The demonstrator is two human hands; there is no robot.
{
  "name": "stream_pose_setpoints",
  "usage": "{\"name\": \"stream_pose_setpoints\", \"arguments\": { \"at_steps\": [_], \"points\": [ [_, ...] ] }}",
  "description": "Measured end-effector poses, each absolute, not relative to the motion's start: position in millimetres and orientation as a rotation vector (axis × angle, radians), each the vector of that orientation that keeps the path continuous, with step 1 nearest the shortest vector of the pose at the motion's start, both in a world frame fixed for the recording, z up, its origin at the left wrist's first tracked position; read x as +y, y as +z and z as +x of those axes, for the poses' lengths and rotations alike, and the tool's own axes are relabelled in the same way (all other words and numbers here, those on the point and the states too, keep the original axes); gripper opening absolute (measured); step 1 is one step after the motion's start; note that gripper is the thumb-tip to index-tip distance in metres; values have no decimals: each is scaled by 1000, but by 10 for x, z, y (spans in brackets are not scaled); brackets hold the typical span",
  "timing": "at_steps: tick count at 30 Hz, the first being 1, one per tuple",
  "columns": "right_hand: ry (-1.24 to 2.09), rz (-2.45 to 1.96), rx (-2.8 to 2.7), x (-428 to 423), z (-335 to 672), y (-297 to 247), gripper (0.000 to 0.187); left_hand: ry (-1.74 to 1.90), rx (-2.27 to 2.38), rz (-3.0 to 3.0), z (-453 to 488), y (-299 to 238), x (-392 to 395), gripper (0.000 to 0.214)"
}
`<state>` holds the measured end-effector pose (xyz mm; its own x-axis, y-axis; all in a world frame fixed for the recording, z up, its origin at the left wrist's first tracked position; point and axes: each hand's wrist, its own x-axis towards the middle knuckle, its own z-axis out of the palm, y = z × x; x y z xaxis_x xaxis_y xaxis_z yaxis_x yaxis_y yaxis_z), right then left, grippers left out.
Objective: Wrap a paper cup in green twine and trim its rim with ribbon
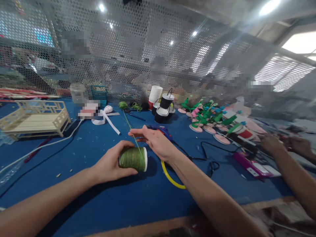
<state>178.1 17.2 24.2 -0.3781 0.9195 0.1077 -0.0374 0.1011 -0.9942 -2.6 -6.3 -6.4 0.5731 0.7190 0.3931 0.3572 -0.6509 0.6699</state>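
Observation:
My left hand (113, 163) is wrapped around a paper cup (133, 159) lying on its side, its white rim facing right. Green yarn covers the cup's wall in many turns. From the cup a single strand of green yarn (127, 121) runs up and away to a green yarn ball (122, 105) farther back on the table. Just right of the cup is my right hand (155, 140), its fingers stretched out and thumb raised. The strand passes across its fingertips, with no closed grip on it showing.
Beneath my right forearm lie a yellow ring (170, 177) and a blue glue gun (160, 129) with a black cord. Stacked white cups (155, 93) and small black buckets (165, 101) stand behind. Left is a miniature wooden bench (37, 120); right, green-leaved pieces and another person's hands (271, 143).

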Motion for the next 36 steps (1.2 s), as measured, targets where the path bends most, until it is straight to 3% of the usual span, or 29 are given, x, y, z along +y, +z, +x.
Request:
{"name": "stream_pose_setpoints", "arguments": {
  "at_steps": [5,9,11,14,17,20,26,31,36],
  "points": [
    [1443,-991,-1595,148,1733,274,56,900,761,2397,-44,-90,-67,62],
    [1367,-1109,-1765,207,1762,272,59,831,729,2492,-48,-84,-69,53],
    [1140,-1263,-1827,310,1883,291,53,824,759,2489,-47,-73,-68,52],
    [523,-1708,-1795,509,2196,329,41,824,797,2485,-48,-62,-58,51],
    [336,-1931,-1722,668,2509,302,21,856,832,2470,-51,-67,-43,50],
    [383,-2092,-1738,748,2648,175,8,867,858,2463,-54,-78,-38,50],
    [420,-2126,-1682,780,2584,-12,16,859,889,2469,-57,-80,-44,52],
    [458,-1933,-1576,629,2540,172,31,840,910,2464,-67,-80,-34,52],
    [783,-1466,-1656,222,2312,526,16,817,911,2464,-76,-72,-30,51]
  ]
}}
